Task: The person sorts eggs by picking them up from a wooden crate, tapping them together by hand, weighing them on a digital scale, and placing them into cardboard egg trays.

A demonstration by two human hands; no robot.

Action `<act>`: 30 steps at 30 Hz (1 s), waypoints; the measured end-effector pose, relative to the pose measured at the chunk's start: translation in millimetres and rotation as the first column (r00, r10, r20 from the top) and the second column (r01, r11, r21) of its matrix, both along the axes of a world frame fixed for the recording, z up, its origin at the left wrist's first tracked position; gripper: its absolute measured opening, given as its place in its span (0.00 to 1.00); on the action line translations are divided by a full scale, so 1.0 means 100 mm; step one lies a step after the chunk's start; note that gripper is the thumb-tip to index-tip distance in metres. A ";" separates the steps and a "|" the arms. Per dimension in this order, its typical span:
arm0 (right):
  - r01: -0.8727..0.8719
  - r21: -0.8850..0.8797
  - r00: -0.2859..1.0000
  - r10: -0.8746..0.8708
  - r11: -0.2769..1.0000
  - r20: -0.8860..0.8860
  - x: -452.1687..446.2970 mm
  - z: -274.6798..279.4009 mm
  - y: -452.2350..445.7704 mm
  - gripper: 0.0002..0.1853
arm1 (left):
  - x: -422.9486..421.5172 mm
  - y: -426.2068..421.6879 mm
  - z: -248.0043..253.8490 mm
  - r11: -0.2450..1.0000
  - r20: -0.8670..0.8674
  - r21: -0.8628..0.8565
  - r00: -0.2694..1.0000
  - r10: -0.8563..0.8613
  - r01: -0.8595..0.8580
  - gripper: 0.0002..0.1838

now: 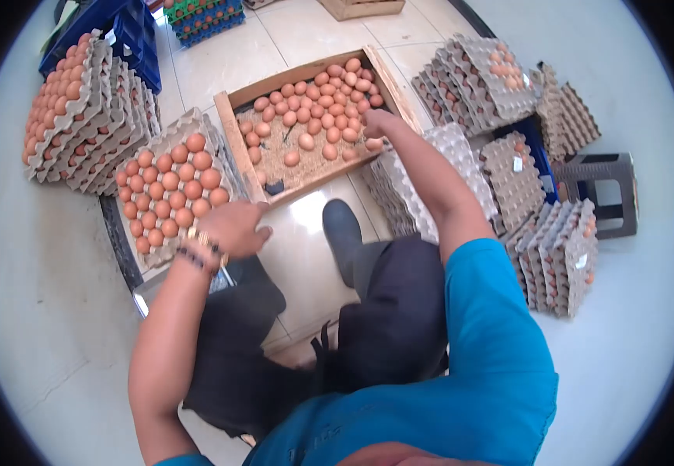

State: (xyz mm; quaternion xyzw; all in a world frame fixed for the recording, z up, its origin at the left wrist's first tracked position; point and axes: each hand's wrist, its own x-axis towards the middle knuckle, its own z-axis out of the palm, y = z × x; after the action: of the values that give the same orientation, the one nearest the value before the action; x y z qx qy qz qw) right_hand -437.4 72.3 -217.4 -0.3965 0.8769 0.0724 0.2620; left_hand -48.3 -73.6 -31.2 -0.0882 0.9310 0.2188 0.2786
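My left hand [236,227], with bracelets at the wrist, is over the lower right corner of a cardboard tray [224,167] filled with brown eggs [163,210]. Its thumb and forefinger are apart, and I see nothing held. At the right side of a wooden crate [306,190], my right hand [378,124] reaches in among loose brown eggs [326,101]. Its fingers are mostly hidden, so their grip is unclear. One egg [374,144] shows just below that hand. The crate's bottom is covered with a tan, grainy bedding [286,144].
Stacked egg trays [104,116] rise at the left, beside a blue crate [139,46]. More stacks [469,85] stand at the right, near a grey stool [605,186]. Nested trays [445,171] sit by my right forearm. My boot [342,233] rests before the crate.
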 end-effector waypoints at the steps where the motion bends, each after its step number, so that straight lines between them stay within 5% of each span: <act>1: 0.016 -0.024 1.000 -0.016 1.000 0.020 -0.16 -0.16 -0.09 0.20 | -0.03 0.08 0.27 0.999 -0.101 0.027 0.994 0.049 -0.046 0.25; 5: 0.199 -0.187 0.974 -0.216 0.962 -0.075 -0.47 -0.40 -0.40 0.28 | -0.08 0.19 0.57 0.981 -0.378 0.196 0.922 0.090 -0.016 0.25; 8: 0.313 -0.306 0.926 -0.360 0.899 -0.111 -0.84 -0.64 -0.65 0.36 | -0.08 0.20 0.66 0.972 -0.144 0.227 0.986 0.087 -0.052 0.26; 11: 0.244 -0.292 0.930 -0.308 0.925 -0.199 -0.99 -0.66 -0.81 0.40 | -0.12 0.12 0.55 0.978 -0.045 0.205 0.997 0.058 -0.048 0.27; 22: 0.212 -0.367 0.943 -0.288 0.906 -0.166 -1.28 -0.77 -1.02 0.57 | -0.44 0.01 0.47 0.974 0.012 0.224 0.999 0.044 -0.046 0.28; 30: 0.238 -0.209 0.913 -0.292 0.948 -0.286 -1.18 -0.71 -1.17 0.53 | -0.48 -0.18 0.25 0.974 -0.051 0.219 0.997 0.060 -0.048 0.28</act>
State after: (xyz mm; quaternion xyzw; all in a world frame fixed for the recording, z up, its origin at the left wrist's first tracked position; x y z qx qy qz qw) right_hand -555.4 -44.7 -288.4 -0.2776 0.9560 0.0233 0.0922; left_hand -96.3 -91.3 -5.7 -0.0761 0.9062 0.3295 0.2537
